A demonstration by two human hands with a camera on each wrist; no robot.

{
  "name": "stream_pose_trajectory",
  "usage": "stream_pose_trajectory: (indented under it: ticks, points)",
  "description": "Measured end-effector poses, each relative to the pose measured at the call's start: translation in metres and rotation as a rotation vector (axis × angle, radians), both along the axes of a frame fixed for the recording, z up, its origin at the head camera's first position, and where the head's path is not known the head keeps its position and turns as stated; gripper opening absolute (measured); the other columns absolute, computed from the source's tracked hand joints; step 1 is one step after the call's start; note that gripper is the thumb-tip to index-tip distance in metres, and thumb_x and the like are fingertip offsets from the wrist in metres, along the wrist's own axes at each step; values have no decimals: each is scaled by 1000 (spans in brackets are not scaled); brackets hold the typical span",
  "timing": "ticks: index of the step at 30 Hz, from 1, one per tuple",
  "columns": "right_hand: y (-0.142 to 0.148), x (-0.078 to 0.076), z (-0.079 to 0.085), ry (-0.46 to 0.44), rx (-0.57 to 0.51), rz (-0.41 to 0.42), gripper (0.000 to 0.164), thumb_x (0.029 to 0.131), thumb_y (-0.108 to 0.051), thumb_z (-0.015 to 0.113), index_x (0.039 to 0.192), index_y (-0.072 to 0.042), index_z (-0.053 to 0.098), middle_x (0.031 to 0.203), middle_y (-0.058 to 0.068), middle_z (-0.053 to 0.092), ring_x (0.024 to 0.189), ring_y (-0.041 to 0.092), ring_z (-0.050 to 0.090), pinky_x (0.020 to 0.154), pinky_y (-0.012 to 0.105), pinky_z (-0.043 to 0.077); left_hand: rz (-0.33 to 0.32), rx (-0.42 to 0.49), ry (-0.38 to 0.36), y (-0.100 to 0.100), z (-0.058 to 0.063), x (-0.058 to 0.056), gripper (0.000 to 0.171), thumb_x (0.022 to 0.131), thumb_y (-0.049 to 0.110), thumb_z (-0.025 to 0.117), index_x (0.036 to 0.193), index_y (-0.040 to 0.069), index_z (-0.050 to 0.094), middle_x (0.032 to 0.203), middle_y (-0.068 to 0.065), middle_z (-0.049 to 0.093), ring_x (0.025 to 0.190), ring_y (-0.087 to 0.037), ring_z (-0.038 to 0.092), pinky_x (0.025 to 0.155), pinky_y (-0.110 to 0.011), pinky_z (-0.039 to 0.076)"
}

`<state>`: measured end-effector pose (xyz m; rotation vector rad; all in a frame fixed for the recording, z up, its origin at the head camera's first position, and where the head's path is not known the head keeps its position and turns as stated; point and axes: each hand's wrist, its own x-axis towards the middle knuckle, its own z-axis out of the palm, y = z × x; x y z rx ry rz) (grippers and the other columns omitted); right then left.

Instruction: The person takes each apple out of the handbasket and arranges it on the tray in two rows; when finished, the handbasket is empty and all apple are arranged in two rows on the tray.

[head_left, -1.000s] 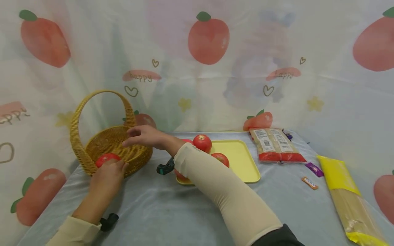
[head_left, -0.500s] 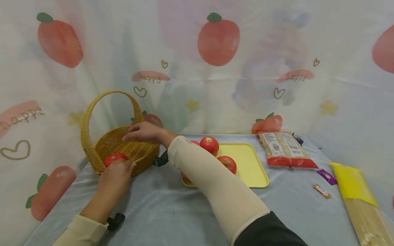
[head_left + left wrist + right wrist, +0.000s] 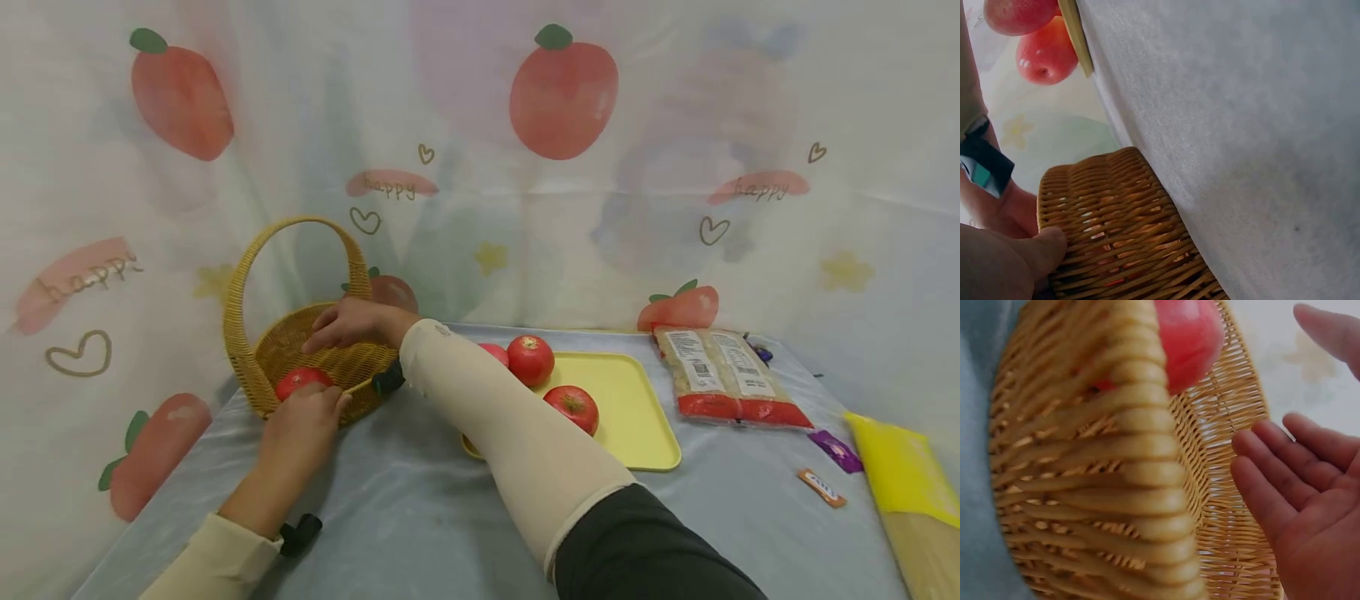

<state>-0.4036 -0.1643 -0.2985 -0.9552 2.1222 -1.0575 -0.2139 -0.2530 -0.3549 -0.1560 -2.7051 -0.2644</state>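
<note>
A yellow wicker basket (image 3: pixel 238 333) with a tall arched handle stands at the left of the table. My left hand (image 3: pixel 303 433) grips its near rim, the thumb lying against the outer weave of the basket (image 3: pixel 1116 219) in the left wrist view. Behind that hand, a red apple (image 3: pixel 302 381) lies inside the basket. My right hand (image 3: pixel 352 323) hovers over the basket's far right side, holding nothing. In the right wrist view the right hand (image 3: pixel 1310 487) has its fingers extended, palm visible, apart from the apple (image 3: pixel 1191 344).
Right of the basket lies a yellow tray (image 3: pixel 637 408) with several apples (image 3: pixel 531 360), partly hidden by my right sleeve. Farther right are a red-edged food bag (image 3: pixel 720 375), a purple packet (image 3: pixel 836 452), an orange packet (image 3: pixel 821 487) and a long yellow bag (image 3: pixel 907 475).
The head view has turned left, so the scene shifts right in it. My right forearm has swung closer to the basket. The left hand keeps its grip on the rim.
</note>
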Motion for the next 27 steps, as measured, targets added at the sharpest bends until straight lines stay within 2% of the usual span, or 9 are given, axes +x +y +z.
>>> stream_pose_trajectory:
  ticks: [3,6,10,13,16,20,23,27]
  points:
    - [-2,-4,0,17,32,35,61,90,-36,81,144,-16,60,139,-7,62,115,8,66,104,30,52,2,-4,-8,2,0,-1,18,100,18,68,102,1,74,93,-19,68,86,-41,69,72,-60,57]
    - [-8,-6,-1,14,79,93,53,90,-35,81,137,-17,66,140,-7,62,116,8,65,107,32,51,3,-11,0,2,1,-1,17,100,17,69,100,1,74,91,-18,67,85,-40,69,72,-59,57]
    - [-16,-6,-4,0,150,205,34,91,-32,80,120,-17,73,128,-4,67,115,15,65,108,35,50,-4,-12,29,1,1,-1,16,99,15,70,90,2,71,83,-15,63,81,-38,67,71,-56,57]
    - [-21,-5,-6,-28,200,266,29,91,-28,79,117,-16,74,119,-2,70,111,16,65,108,37,50,-14,-12,33,1,1,-2,19,99,15,69,84,3,69,79,-13,61,79,-36,66,71,-53,57]
    - [-25,-3,-7,-59,246,275,32,91,-27,79,120,-18,72,119,-6,70,109,11,67,108,36,51,-18,-9,29,0,0,-4,21,99,14,69,81,4,67,78,-12,59,77,-35,64,69,-52,56]
    - [-30,0,-6,-78,287,289,28,92,-26,78,117,-15,72,116,-3,71,104,12,68,108,38,51,-19,-10,40,0,-1,-4,22,99,13,69,80,4,67,76,-12,58,73,-33,63,67,-50,56]
    - [-35,0,-5,-102,309,324,17,95,-24,74,104,-9,72,98,2,68,92,19,63,105,42,50,-18,-14,54,0,-2,-5,21,99,13,70,80,3,68,75,-12,58,72,-33,63,65,-50,56]
    - [-41,-2,-6,-149,336,357,16,96,-19,72,91,-5,67,84,6,59,82,24,54,99,46,47,-19,-18,68,0,-2,-5,20,99,14,70,83,2,69,75,-13,58,72,-35,63,65,-50,56]
